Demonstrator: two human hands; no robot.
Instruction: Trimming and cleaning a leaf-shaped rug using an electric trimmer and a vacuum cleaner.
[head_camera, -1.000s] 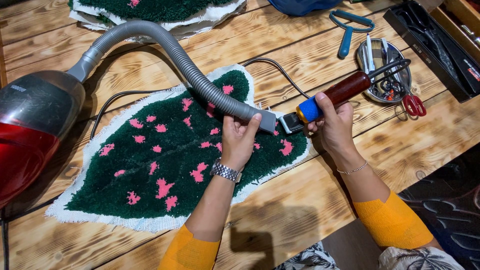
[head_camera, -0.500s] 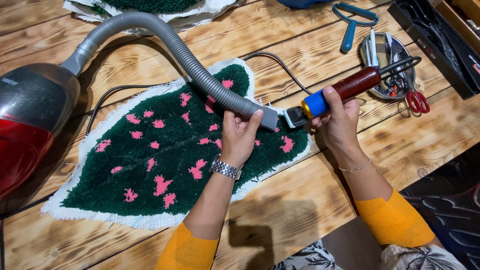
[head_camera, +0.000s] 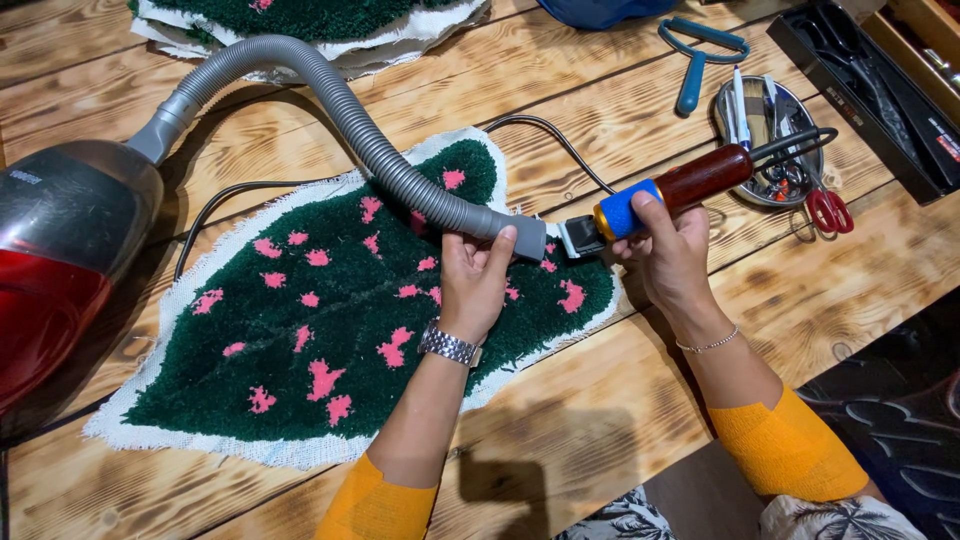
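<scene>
A person stands at a wooden plank table (head_camera: 560, 440), both forearms in orange sleeves. The left hand (head_camera: 472, 280) is wrapped around the end of a grey ribbed vacuum hose (head_camera: 360, 120), fingers closed under it and thumb up against the nozzle. The hose arcs away to the left and back to a red and grey vacuum cleaner (head_camera: 60, 260) at the table's left edge. The right hand (head_camera: 672, 250) is closed around a corded carving trimmer (head_camera: 660, 195) with a blue collar and dark red-brown handle. The trimmer's long axis runs from upper right down to lower left, its metal head just beside the hose mouth, nearly nose to nose with it. Both tips hover over the right edge of a dark green leaf-shaped tufted rug (head_camera: 330, 310) dotted with pink, which lies flat below and to the left of the hands. Behind the right hand sit a round metal dish (head_camera: 752, 185), red-handled scissors (head_camera: 828, 208) and a blue lint brush (head_camera: 695, 60)
</scene>
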